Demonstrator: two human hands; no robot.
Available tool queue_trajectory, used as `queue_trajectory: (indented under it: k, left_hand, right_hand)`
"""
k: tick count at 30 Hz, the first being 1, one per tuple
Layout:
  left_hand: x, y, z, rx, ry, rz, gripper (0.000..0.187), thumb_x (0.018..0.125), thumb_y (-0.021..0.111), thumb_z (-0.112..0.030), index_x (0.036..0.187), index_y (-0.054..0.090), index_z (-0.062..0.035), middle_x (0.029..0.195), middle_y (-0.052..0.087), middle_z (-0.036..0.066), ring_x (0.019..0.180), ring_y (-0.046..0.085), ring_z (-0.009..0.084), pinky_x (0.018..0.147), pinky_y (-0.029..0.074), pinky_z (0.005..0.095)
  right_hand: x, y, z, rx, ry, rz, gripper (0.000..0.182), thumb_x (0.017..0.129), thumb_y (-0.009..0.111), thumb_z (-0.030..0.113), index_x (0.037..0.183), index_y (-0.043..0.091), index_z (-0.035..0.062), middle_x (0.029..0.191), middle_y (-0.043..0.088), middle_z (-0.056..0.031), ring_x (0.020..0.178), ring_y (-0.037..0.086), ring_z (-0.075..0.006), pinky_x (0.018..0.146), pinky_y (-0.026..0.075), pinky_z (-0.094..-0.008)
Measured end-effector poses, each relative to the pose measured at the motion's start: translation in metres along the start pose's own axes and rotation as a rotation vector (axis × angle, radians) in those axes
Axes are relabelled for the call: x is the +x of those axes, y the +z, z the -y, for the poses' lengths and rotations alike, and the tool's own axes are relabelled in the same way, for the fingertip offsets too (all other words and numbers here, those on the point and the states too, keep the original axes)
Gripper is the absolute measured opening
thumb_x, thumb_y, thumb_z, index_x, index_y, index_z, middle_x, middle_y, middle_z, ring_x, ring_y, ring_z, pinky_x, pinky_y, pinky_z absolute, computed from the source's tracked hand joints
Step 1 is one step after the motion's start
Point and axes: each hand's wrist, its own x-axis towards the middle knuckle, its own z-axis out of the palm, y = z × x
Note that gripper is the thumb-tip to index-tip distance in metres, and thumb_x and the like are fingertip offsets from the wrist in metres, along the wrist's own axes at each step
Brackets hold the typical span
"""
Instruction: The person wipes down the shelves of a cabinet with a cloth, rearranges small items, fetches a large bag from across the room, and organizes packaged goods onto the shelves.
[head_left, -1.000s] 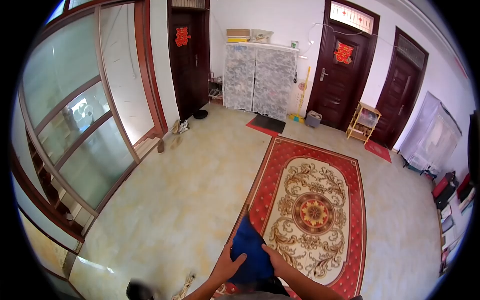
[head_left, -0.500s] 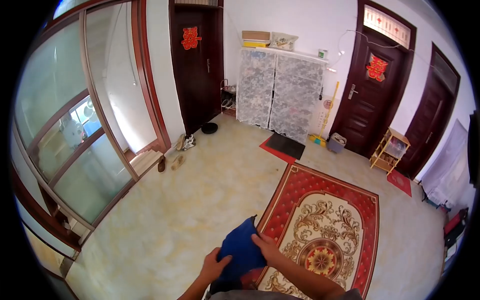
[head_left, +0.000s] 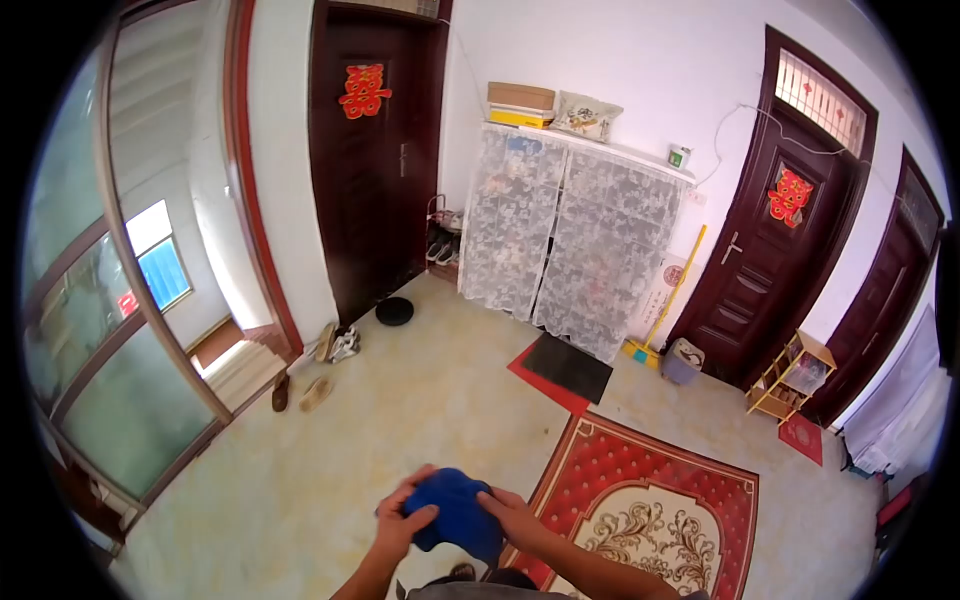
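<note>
A soft, bunched blue cloth [head_left: 456,508] is held up in front of me, over the floor near the corner of the patterned rug. My left hand [head_left: 402,512] grips its left side, thumb on top and fingers curled behind the far edge. On the other side, my right hand [head_left: 514,518] pinches the fabric with the thumb on the near face; the fingers behind are partly hidden. Below the cloth, part of a shoe [head_left: 462,571] shows.
A red and cream rug [head_left: 650,500] covers the floor to the right. Shoes [head_left: 315,393] lie by the sliding glass door. Ahead are a lace-covered cabinet [head_left: 570,240], a dark mat [head_left: 565,368], a yellow broom [head_left: 675,295], a grey bin [head_left: 683,362] and a small rack [head_left: 792,375].
The cloth has gone from hanging longer to a more compact, folded bunch. My left hand has shifted up and left along its edge. The head view has turned and lifted slightly.
</note>
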Motion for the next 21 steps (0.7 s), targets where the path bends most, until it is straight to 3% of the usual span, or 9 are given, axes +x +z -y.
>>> queue_trajectory:
  k: [3,5,6,10,14,17,18,19,21]
  left_hand:
    - [0.09,0.044,0.015,0.049,-0.149,0.286,0.035,0.082,0.075,-0.014,0.113,0.065,-0.001,0.115,0.066,0.009,0.111,0.059,0.0174,0.099,0.044,0.0325]
    - [0.142,0.07,0.035,0.256,-0.073,0.314,0.033,0.083,0.075,-0.018,0.109,0.065,0.0001,0.109,0.066,0.008,0.098,0.061,0.0119,0.089,0.048,0.0277]
    - [0.174,0.084,0.036,0.256,-0.054,0.302,0.026,0.084,0.074,-0.017,0.099,0.065,0.0009,0.096,0.067,0.007,0.088,0.06,0.0097,0.08,0.049,0.0266]
    - [0.302,0.107,0.083,0.066,-0.126,0.11,0.019,0.084,0.072,-0.014,0.078,0.062,0.0007,0.07,0.063,0.0,0.066,0.055,0.0059,0.062,0.046,0.0228]
    - [0.416,0.112,0.118,-0.092,-0.169,0.094,0.016,0.084,0.071,-0.012,0.075,0.062,-0.0013,0.069,0.065,0.003,0.064,0.056,0.0065,0.06,0.046,0.0228]
    - [0.49,0.1,0.126,0.015,-0.118,0.104,0.016,0.084,0.071,-0.011,0.075,0.063,0.0,0.069,0.065,0.003,0.063,0.057,0.0068,0.06,0.046,0.023]
    - [0.514,0.098,0.127,-0.011,-0.126,0.056,0.015,0.084,0.071,-0.01,0.077,0.064,0.0006,0.069,0.065,0.004,0.062,0.058,0.0077,0.059,0.047,0.0239]
    - [0.534,0.096,0.125,0.003,-0.139,-0.002,0.014,0.086,0.063,-0.008,0.076,0.058,0.001,0.069,0.065,0.013,0.059,0.06,0.0169,0.059,0.05,0.0298]
    - [0.574,0.092,0.131,-0.088,-0.2,-0.157,0.015,0.085,0.064,-0.009,0.076,0.056,-0.0002,0.066,0.063,0.012,0.057,0.06,0.0177,0.057,0.05,0.0304]
  right_hand:
    - [0.059,-0.056,0.006,0.016,0.064,0.007,0.035,0.1,0.055,0.029,0.116,0.062,-0.0007,0.099,0.067,-0.0054,0.083,0.063,-0.011,0.075,0.051,-0.0257]
    - [0.1,-0.089,0.012,0.106,0.056,0.058,0.037,0.099,0.055,0.031,0.114,0.063,-0.0015,0.098,0.066,-0.0042,0.087,0.06,-0.0102,0.08,0.049,-0.0261]
    - [0.124,-0.103,0.018,0.105,0.021,0.029,0.034,0.098,0.056,0.028,0.114,0.064,-0.0008,0.099,0.067,-0.0044,0.089,0.061,-0.0107,0.081,0.049,-0.0277]
    - [0.219,-0.174,0.066,-0.099,-0.049,0.012,0.03,0.097,0.056,0.022,0.115,0.065,0.0003,0.095,0.067,-0.0036,0.088,0.061,-0.0108,0.08,0.049,-0.0289]
    - [0.326,-0.241,0.144,-0.361,-0.188,0.126,0.026,0.096,0.057,0.019,0.114,0.067,0.003,0.09,0.067,-0.0023,0.08,0.06,-0.0095,0.072,0.05,-0.0274]
    - [0.392,-0.265,0.215,-0.437,-0.167,0.269,0.024,0.098,0.057,0.023,0.109,0.066,0.0045,0.088,0.067,-0.0016,0.074,0.061,-0.0084,0.066,0.049,-0.0253]
    - [0.416,-0.268,0.242,-0.478,-0.148,0.284,0.025,0.099,0.056,0.025,0.11,0.065,0.004,0.09,0.067,-0.001,0.076,0.062,-0.0086,0.068,0.049,-0.0252]
    - [0.437,-0.271,0.261,-0.519,-0.128,0.3,0.027,0.099,0.055,0.026,0.11,0.065,0.0034,0.092,0.067,-0.0004,0.078,0.062,-0.0088,0.07,0.049,-0.0252]
    - [0.486,-0.289,0.283,-0.452,-0.181,0.298,0.028,0.101,0.053,0.029,0.109,0.064,0.0045,0.092,0.067,-0.0023,0.074,0.063,-0.0092,0.069,0.049,-0.0252]
